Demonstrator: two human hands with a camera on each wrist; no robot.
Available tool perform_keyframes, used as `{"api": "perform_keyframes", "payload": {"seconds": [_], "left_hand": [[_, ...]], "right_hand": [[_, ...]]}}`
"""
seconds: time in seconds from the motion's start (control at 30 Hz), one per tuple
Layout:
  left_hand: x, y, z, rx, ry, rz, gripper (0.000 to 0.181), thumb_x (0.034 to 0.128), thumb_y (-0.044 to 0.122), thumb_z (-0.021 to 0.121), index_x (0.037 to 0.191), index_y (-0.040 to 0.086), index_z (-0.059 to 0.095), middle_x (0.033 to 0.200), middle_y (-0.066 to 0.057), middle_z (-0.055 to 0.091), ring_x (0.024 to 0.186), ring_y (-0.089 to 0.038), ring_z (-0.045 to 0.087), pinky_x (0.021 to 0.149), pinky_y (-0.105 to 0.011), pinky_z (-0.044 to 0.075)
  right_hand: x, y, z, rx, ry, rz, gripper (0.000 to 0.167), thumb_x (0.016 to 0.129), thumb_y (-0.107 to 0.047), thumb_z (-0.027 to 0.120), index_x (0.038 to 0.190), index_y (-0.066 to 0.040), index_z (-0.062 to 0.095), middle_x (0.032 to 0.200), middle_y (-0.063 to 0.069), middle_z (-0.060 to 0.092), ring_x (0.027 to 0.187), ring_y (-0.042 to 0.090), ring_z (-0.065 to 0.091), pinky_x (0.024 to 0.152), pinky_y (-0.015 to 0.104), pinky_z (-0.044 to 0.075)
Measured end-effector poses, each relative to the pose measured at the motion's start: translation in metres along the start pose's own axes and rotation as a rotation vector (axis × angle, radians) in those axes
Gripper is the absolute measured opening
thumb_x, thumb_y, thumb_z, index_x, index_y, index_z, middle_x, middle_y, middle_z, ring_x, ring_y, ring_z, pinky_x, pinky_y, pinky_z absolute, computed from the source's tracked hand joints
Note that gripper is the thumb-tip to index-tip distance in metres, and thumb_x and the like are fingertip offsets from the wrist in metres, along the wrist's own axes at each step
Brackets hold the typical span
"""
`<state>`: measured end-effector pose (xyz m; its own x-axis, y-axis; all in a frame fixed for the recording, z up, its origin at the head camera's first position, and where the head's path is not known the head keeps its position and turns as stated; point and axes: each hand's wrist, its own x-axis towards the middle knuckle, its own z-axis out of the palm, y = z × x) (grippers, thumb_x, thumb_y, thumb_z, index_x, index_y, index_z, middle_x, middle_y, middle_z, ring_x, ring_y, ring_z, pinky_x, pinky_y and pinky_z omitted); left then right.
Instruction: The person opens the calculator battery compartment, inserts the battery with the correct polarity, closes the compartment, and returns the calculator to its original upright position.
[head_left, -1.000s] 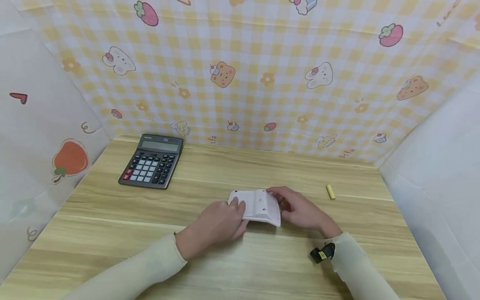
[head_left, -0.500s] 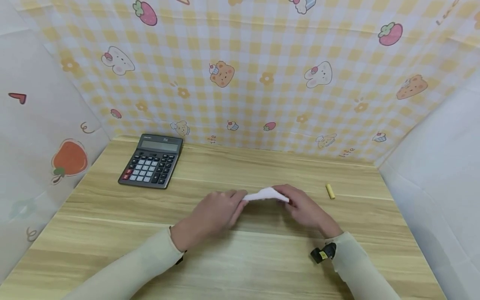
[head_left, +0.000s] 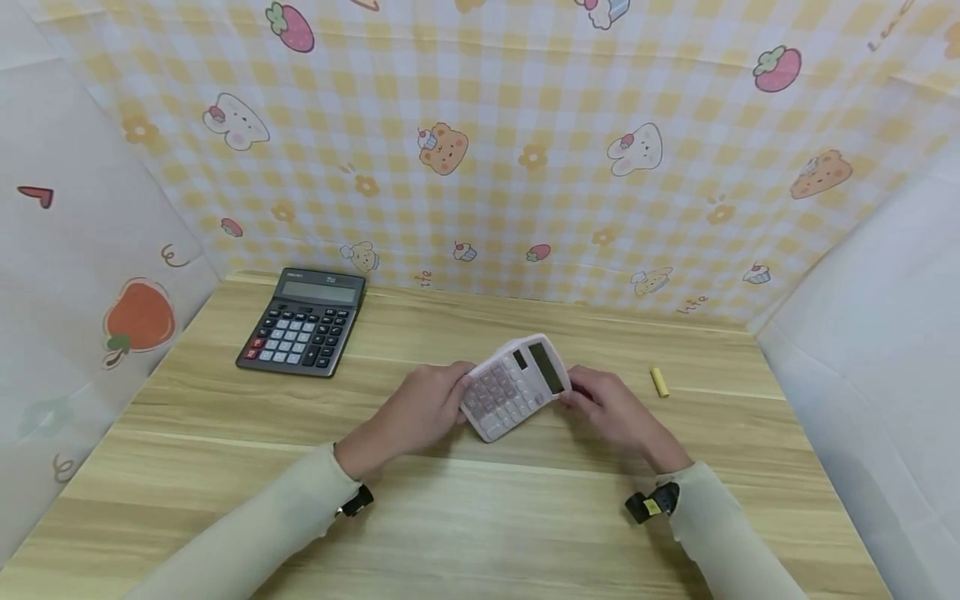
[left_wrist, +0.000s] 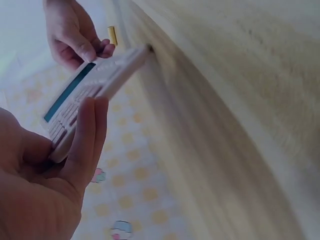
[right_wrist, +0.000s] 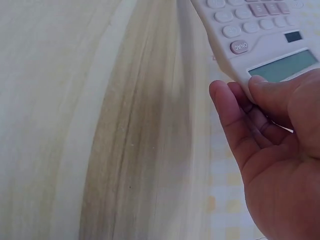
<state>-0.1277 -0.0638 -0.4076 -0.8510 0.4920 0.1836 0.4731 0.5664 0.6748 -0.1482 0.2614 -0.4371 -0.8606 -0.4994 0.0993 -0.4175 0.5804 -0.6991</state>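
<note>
A pale pink calculator [head_left: 504, 392] is held between both hands over the middle of the table, its keys and dark display turned up and its body tilted. My left hand [head_left: 426, 407] grips the keypad end, thumb and fingers on opposite faces. At the display end my right hand [head_left: 611, 410] pinches a corner, the thumb on the front beside the screen [right_wrist: 285, 65] and fingers behind. In the left wrist view the left fingers [left_wrist: 86, 137] lie along the calculator's side. Part of its back edge is hidden by the hands.
A dark grey calculator [head_left: 303, 323] lies at the table's back left. A small yellow stick [head_left: 660, 382] lies to the right of the right hand. Behind the wooden table [head_left: 480, 533] hangs a checked cloth [head_left: 487, 200]. White cloth walls stand at both sides.
The pink calculator has turned over, from its back showing, through edge-on, to its keys showing. The left hand has moved slightly up and left; both hands keep hold.
</note>
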Motion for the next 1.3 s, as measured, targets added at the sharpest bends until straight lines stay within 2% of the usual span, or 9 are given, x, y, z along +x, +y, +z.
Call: {"api": "perform_keyframes", "payload": {"seconds": [0.1,0.17,0.37,0.57,0.73,0.87,1.0,1.1,1.3], "left_hand": [[0.001,-0.006,0.001,-0.095,-0.031,-0.085,0.031,0.1135,0.002,0.053,0.137,-0.011,0.067,0.081,-0.003,0.073,0.067,-0.021,0.074,0.061,-0.024,0.059],[0.0,-0.009,0.002,-0.126,-0.044,-0.122,0.031,0.1127,0.002,0.054,0.138,-0.011,0.067,0.081,0.001,0.072,0.067,-0.02,0.074,0.059,-0.024,0.057],[-0.002,-0.015,0.008,-0.185,-0.094,-0.195,0.034,0.1094,-0.001,0.059,0.141,-0.011,0.066,0.084,-0.001,0.075,0.068,-0.017,0.074,0.055,-0.027,0.057],[-0.004,-0.018,0.015,-0.176,-0.134,-0.191,0.038,0.1023,-0.006,0.062,0.139,-0.014,0.066,0.095,-0.008,0.077,0.069,-0.011,0.071,0.06,-0.025,0.059],[-0.005,-0.019,0.017,-0.126,-0.185,-0.169,0.035,0.0996,0.0,0.066,0.133,-0.01,0.071,0.092,-0.002,0.076,0.069,-0.007,0.066,0.064,-0.025,0.057],[-0.005,-0.018,0.02,-0.098,-0.228,-0.154,0.033,0.0981,0.012,0.077,0.126,-0.005,0.075,0.087,0.003,0.073,0.068,-0.008,0.062,0.065,-0.026,0.054],[-0.004,-0.019,0.025,-0.079,-0.27,-0.167,0.045,0.0868,0.017,0.092,0.123,-0.004,0.073,0.086,0.007,0.069,0.074,-0.009,0.062,0.071,-0.029,0.054],[-0.004,-0.019,0.029,-0.058,-0.272,-0.166,0.05,0.0799,0.013,0.097,0.121,-0.003,0.072,0.086,0.008,0.069,0.076,-0.009,0.062,0.075,-0.031,0.055],[-0.003,-0.018,0.031,-0.032,-0.259,-0.156,0.045,0.0794,0.011,0.097,0.114,-0.001,0.072,0.084,0.008,0.071,0.078,-0.008,0.063,0.077,-0.033,0.057]], "right_hand": [[0.001,0.001,-0.001,0.038,0.01,0.011,0.017,0.109,0.002,0.063,0.118,-0.003,0.077,0.102,0.005,0.078,0.09,0.016,0.071,0.08,0.031,0.061],[0.002,0.0,-0.001,0.07,0.017,0.025,0.017,0.109,0.004,0.062,0.118,0.001,0.076,0.1,0.007,0.078,0.089,0.021,0.074,0.08,0.033,0.063],[0.005,-0.002,-0.005,0.12,0.031,0.076,0.018,0.109,0.006,0.06,0.119,0.007,0.076,0.1,0.009,0.078,0.089,0.026,0.076,0.08,0.038,0.066],[0.009,-0.004,-0.006,0.093,0.052,0.142,0.018,0.11,0.003,0.06,0.117,0.007,0.077,0.098,0.009,0.079,0.085,0.021,0.074,0.077,0.035,0.065],[0.013,-0.004,-0.006,0.112,0.046,0.195,0.02,0.111,0.0,0.06,0.118,0.009,0.077,0.099,0.011,0.079,0.085,0.021,0.074,0.077,0.035,0.065],[0.014,-0.002,-0.005,0.135,0.044,0.247,0.021,0.112,-0.003,0.06,0.12,0.009,0.076,0.101,0.012,0.079,0.086,0.021,0.075,0.077,0.033,0.065],[0.015,0.0,-0.006,0.163,0.042,0.288,0.022,0.113,-0.005,0.06,0.122,0.009,0.075,0.102,0.014,0.078,0.085,0.021,0.076,0.077,0.034,0.065],[0.016,0.0,-0.005,0.183,0.041,0.311,0.024,0.113,-0.006,0.06,0.123,0.009,0.075,0.102,0.014,0.079,0.084,0.021,0.077,0.077,0.034,0.065],[0.019,-0.002,-0.003,0.184,0.056,0.333,0.026,0.113,-0.008,0.06,0.126,0.01,0.074,0.104,0.016,0.078,0.085,0.021,0.076,0.077,0.033,0.065]]}}
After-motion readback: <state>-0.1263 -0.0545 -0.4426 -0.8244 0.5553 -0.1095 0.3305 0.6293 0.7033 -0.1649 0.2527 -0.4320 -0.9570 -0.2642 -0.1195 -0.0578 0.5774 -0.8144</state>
